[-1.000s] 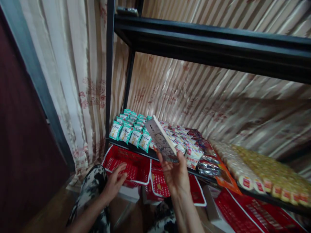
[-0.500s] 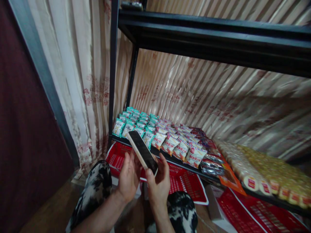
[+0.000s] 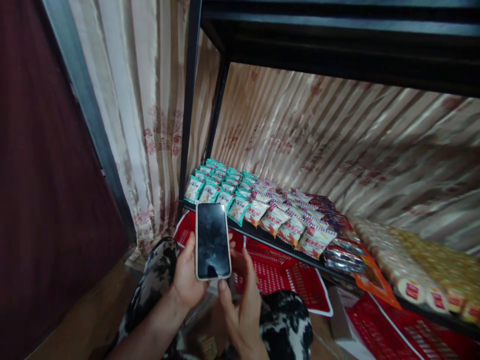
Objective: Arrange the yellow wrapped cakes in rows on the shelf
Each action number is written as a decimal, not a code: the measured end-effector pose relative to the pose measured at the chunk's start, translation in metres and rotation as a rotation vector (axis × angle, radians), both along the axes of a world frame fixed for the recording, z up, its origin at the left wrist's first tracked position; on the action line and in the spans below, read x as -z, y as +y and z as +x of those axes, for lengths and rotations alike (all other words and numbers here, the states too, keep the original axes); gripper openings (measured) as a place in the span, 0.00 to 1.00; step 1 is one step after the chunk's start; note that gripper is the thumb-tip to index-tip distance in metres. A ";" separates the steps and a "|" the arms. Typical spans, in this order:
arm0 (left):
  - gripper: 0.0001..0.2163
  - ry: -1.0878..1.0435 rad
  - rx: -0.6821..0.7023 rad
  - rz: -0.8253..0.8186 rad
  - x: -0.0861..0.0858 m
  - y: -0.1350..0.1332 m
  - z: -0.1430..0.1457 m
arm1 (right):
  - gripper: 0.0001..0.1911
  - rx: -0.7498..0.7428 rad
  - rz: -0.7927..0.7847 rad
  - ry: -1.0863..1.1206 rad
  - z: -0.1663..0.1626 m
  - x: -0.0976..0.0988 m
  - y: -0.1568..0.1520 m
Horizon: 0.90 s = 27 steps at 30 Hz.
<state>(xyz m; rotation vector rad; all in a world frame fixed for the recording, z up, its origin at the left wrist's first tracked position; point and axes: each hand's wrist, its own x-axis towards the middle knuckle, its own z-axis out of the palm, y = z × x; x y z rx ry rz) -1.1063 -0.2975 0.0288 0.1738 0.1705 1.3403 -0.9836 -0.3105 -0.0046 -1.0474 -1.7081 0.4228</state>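
Note:
My left hand (image 3: 186, 279) grips a smartphone (image 3: 212, 240) in a pale case, screen dark and facing me, held upright over my knees. My right hand (image 3: 242, 296) sits just right of and below the phone, its fingers loosely spread and its thumb at the phone's lower edge. Behind the phone a black metal shelf (image 3: 262, 238) carries rows of teal snack packets (image 3: 210, 189) and red-and-white snack packets (image 3: 290, 226).
Red plastic baskets (image 3: 285, 277) lie on the floor under the shelf. Silver packets (image 3: 343, 260) and long rows of yellow packaged snacks (image 3: 416, 260) fill the shelf's right part. A striped curtain (image 3: 150, 110) hangs behind, a dark red wall (image 3: 41, 165) stands left. My patterned trouser knees (image 3: 157, 280) show below.
The phone came down from the shelf, passed from my right hand to my left, and turned to show its dark screen. The view shifted down and left.

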 end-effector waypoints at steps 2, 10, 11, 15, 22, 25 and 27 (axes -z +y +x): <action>0.27 0.001 0.011 0.029 0.003 -0.001 -0.001 | 0.30 -0.002 -0.049 0.063 0.006 -0.002 -0.002; 0.25 -0.014 0.078 0.044 -0.001 -0.012 0.001 | 0.20 0.157 0.078 0.020 0.021 -0.021 -0.008; 0.25 -0.019 0.085 0.044 -0.001 -0.013 0.001 | 0.20 0.158 0.075 0.016 0.023 -0.022 -0.007; 0.24 -0.014 0.115 0.010 -0.001 -0.015 0.001 | 0.19 0.096 0.000 0.028 0.025 -0.021 -0.001; 0.20 0.006 0.131 -0.106 0.003 -0.018 0.011 | 0.20 0.015 -0.128 0.105 0.019 -0.021 -0.001; 0.21 -0.003 0.157 -0.093 0.005 -0.018 0.012 | 0.20 0.013 -0.164 0.130 0.021 -0.020 -0.001; 0.23 -0.006 0.181 -0.083 0.008 -0.017 0.013 | 0.21 0.016 -0.195 0.157 0.022 -0.017 0.000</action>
